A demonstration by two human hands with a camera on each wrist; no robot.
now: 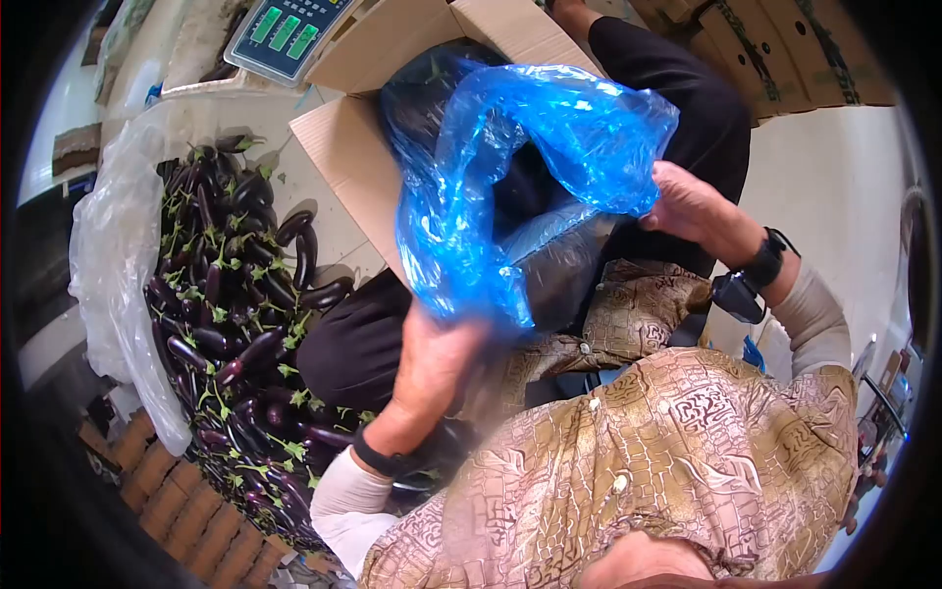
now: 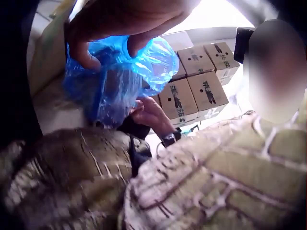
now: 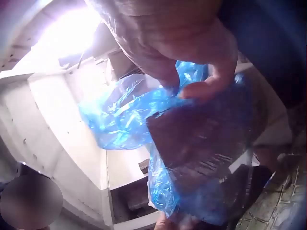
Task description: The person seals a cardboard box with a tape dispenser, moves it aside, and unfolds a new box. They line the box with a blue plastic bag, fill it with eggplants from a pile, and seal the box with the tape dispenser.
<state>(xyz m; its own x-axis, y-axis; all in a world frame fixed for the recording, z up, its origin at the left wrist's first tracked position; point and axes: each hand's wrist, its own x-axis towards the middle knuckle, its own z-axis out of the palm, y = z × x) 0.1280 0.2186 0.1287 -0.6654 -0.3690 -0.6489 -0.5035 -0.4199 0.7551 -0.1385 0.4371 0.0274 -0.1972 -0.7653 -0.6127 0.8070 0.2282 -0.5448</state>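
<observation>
A blue plastic bag lines an open cardboard box set between the person's legs, with dark shapes inside it. The right hand pinches the bag's edge at the right; in the right wrist view its thumb and finger meet on the blue film. At the bag's near left side is the left hand, blurred in the head view. The left wrist view shows that hand with bent fingers over the blue bag; whether they grip the film is unclear.
A large pile of eggplants lies on the floor at the left, beside a clear plastic sheet. A scale display stands at the top left. Closed cartons are stacked beyond the bag in the left wrist view.
</observation>
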